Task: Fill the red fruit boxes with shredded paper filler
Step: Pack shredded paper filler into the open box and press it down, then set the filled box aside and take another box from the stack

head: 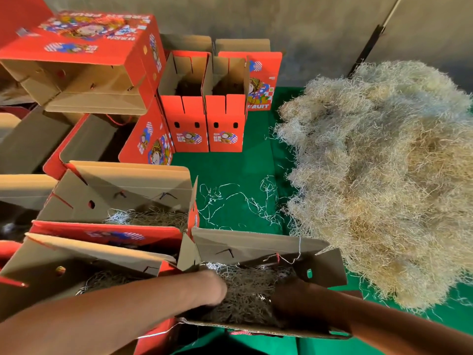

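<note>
Shredded paper filler: light, springy, tangly, sheds strands; grab loose bunches off the pile edge, judging by looks. Pale beige-grey heap on green mat, right of nearest open box. Both hands down in that box on filler: left hand, right hand, fingers buried, can't tell grip

Dim, warm indoor light, seemingly from above and right: shredded paper pile right of the hands catches most of it. Deep shadow inside the box around both hands, fingers unreadable there. Strong wide-angle bowing at edges. Soft overall, forearms smeared. No glare on green mat beyond the hands.
</note>
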